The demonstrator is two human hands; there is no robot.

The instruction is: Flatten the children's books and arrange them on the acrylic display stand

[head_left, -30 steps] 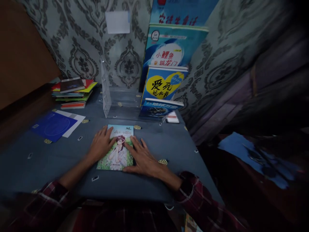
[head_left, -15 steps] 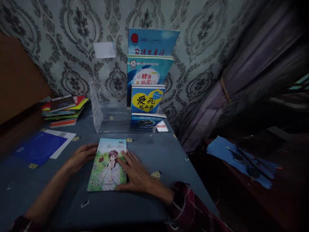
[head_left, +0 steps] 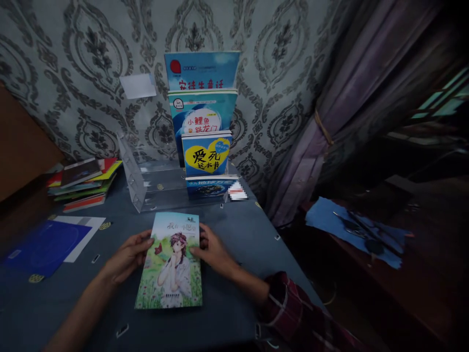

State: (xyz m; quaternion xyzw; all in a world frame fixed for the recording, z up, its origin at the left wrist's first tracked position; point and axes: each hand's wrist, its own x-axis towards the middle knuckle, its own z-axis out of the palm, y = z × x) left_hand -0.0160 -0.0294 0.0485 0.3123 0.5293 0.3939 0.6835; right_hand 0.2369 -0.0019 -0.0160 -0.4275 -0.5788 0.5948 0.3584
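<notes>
A thin paperback book (head_left: 169, 264) with a girl and a red butterfly on its green and pale blue cover is between my hands, low over the table. My left hand (head_left: 126, 256) grips its left edge, thumb on the cover. On the right edge, my right hand (head_left: 213, 252) pinches the book with the thumb in front and the fingers behind. Beyond it stands a clear tiered book rack (head_left: 134, 183). Several blue books, among them one with a yellow heart (head_left: 207, 155), rise in steps on the rack's right side.
A pile of books (head_left: 82, 178) lies at the table's left back. Nearer are a blue sheet (head_left: 47, 247) and a white one. A blue cloth (head_left: 351, 230) with dark tools lies on a lower surface at right. A tied curtain (head_left: 308, 166) hangs by the patterned wall.
My right hand went from lying flat on the cover to gripping the right edge. The book appears lifted and nearer to me. My view has shifted somewhat to the right.
</notes>
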